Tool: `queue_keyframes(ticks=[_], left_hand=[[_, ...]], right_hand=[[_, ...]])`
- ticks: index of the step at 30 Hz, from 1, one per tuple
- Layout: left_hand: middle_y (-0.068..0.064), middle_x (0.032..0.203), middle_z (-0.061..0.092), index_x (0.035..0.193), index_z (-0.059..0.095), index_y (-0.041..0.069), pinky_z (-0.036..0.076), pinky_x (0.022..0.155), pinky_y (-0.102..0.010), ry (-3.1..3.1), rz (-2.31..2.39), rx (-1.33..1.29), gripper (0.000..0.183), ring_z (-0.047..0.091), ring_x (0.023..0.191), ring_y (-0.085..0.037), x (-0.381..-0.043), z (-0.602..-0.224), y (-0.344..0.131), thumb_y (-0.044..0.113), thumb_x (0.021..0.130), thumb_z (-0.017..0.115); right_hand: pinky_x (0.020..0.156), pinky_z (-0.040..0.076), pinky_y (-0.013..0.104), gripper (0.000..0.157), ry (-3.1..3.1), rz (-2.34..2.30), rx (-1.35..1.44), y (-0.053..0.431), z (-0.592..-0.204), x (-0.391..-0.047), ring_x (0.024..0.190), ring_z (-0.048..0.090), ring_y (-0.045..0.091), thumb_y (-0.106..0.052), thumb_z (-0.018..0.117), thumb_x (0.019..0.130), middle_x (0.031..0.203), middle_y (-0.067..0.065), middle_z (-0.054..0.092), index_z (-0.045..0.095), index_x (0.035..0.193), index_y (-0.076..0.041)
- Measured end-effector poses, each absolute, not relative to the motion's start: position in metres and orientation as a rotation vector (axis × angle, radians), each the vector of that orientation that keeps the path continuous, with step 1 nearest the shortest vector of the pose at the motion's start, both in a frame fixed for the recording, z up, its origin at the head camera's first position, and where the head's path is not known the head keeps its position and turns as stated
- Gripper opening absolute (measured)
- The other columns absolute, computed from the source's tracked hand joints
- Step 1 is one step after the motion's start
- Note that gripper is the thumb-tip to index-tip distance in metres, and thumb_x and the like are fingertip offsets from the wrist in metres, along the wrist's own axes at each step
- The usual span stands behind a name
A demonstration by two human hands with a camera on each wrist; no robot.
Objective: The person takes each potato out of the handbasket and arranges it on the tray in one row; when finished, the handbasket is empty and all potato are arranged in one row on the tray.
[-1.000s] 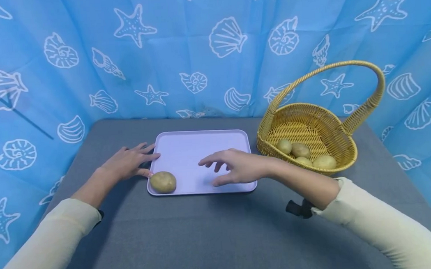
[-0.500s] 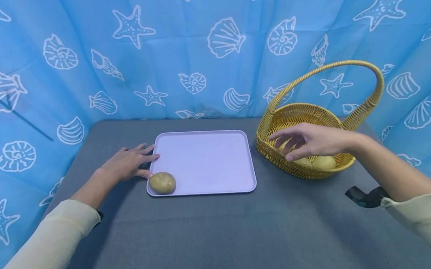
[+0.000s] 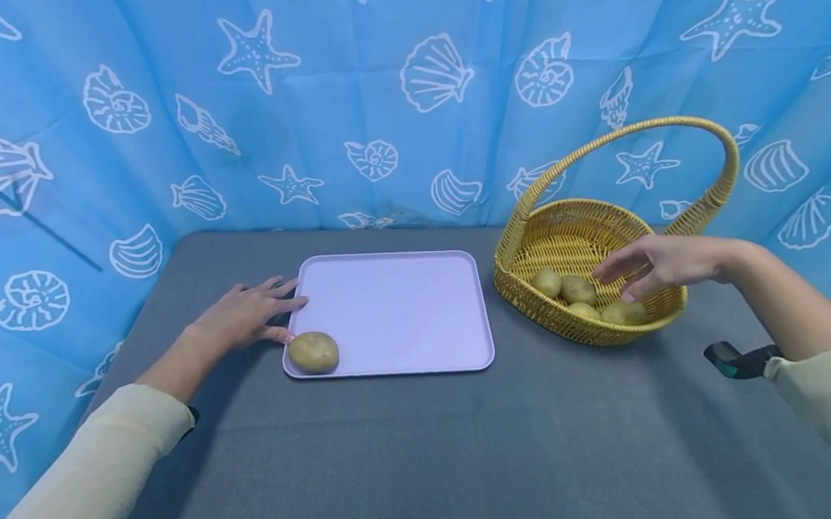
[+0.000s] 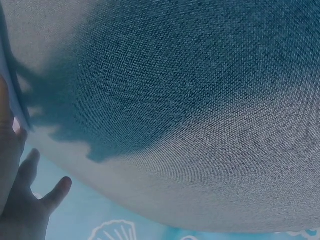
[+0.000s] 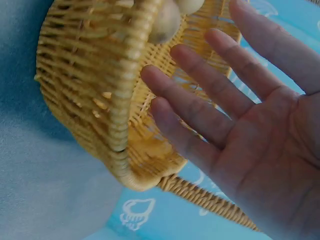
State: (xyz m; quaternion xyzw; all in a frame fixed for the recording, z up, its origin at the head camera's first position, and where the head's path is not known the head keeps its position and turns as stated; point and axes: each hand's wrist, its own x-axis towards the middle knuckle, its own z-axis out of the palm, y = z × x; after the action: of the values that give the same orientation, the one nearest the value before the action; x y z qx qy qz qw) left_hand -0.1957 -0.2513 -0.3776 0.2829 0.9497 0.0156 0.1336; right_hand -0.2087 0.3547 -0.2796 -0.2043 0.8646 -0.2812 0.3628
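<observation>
My left hand (image 3: 247, 316) rests at the left edge of a pale lilac tray (image 3: 397, 312), its fingers spread over the rim. Beside its thumb, a potato (image 3: 314, 353) lies in the tray's near left corner. Over the right part of a golden wicker basket (image 3: 532, 304) hangs my right hand (image 3: 662, 264), fingers extended and holding nothing. Several potatoes (image 3: 578, 289) lie at the near side inside the basket; the hand partly covers the rightmost one. In the right wrist view, the palm (image 5: 270, 145) faces the basket's rim with fingers apart from it.
The basket's tall arched handle (image 3: 693, 122) rises over its opening. A grey cloth (image 3: 428, 457) covers the table. Behind the table hangs a blue curtain (image 3: 348, 97) with white shell and starfish prints.
My right hand has moved right, from above the tray to above the basket's right part. The left hand, tray and tray potato have stayed in place.
</observation>
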Motion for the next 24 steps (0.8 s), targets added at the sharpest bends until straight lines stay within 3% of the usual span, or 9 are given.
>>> queue_keyframes(ticks=[3, 6, 10, 14, 17, 24], left_hand=[[-0.019, 0.159, 0.030, 0.150, 0.045, 0.015, 0.023, 0.105, -0.076, 2.750, 0.039, 0.815, 0.078, 0.023, 0.145, -0.048, -0.196, -0.378, -0.252, 0.059, 0.088, 0.063], [-0.019, 0.159, 0.030, 0.150, 0.045, 0.015, 0.023, 0.105, -0.076, 2.748, 0.043, 0.813, 0.078, 0.023, 0.145, -0.048, -0.196, -0.378, -0.251, 0.059, 0.088, 0.063], [-0.019, 0.159, 0.030, 0.150, 0.045, 0.015, 0.023, 0.105, -0.076, 2.754, 0.051, 0.818, 0.078, 0.023, 0.144, -0.048, -0.195, -0.378, -0.251, 0.059, 0.088, 0.062], [-0.019, 0.159, 0.030, 0.150, 0.045, 0.015, 0.023, 0.105, -0.076, 2.753, 0.057, 0.813, 0.078, 0.023, 0.144, -0.048, -0.195, -0.379, -0.252, 0.059, 0.089, 0.062], [-0.019, 0.159, 0.030, 0.150, 0.045, 0.015, 0.023, 0.105, -0.076, 2.754, 0.056, 0.814, 0.078, 0.024, 0.144, -0.048, -0.195, -0.380, -0.253, 0.059, 0.089, 0.062], [-0.019, 0.159, 0.030, 0.150, 0.045, 0.015, 0.024, 0.105, -0.076, 2.763, 0.057, 0.831, 0.077, 0.024, 0.144, -0.048, -0.196, -0.381, -0.253, 0.059, 0.089, 0.062]], right_hand=[[0.105, 0.042, 0.057, 0.064, 2.196, -0.694, -0.487, 0.361, -0.282, -0.213, 0.134, 0.040, 0.052, -0.018, 0.070, 0.093, 0.145, 0.032, 0.045, 0.042, 0.144, 0.008], [0.104, 0.045, 0.054, 0.067, 2.131, -0.686, -0.392, 0.364, -0.284, -0.217, 0.136, 0.038, 0.051, -0.021, 0.069, 0.094, 0.148, 0.034, 0.040, 0.038, 0.147, 0.007], [0.099, 0.051, 0.047, 0.069, 2.043, -0.713, -0.246, 0.368, -0.288, -0.223, 0.131, 0.049, 0.044, -0.021, 0.067, 0.096, 0.148, 0.036, 0.037, 0.032, 0.149, 0.006], [0.097, 0.052, 0.044, 0.073, 1.999, -0.765, -0.117, 0.372, -0.291, -0.228, 0.119, 0.060, 0.035, -0.019, 0.067, 0.096, 0.140, 0.031, 0.047, 0.027, 0.151, 0.006], [0.096, 0.053, 0.044, 0.073, 1.973, -0.781, -0.059, 0.374, -0.294, -0.231, 0.112, 0.063, 0.030, -0.019, 0.067, 0.096, 0.132, 0.022, 0.054, 0.026, 0.150, 0.006], [0.093, 0.054, 0.043, 0.067, 1.955, -0.706, -0.042, 0.368, -0.301, -0.233, 0.102, 0.065, 0.026, -0.020, 0.067, 0.095, 0.119, 0.014, 0.058, 0.033, 0.146, 0.008]])
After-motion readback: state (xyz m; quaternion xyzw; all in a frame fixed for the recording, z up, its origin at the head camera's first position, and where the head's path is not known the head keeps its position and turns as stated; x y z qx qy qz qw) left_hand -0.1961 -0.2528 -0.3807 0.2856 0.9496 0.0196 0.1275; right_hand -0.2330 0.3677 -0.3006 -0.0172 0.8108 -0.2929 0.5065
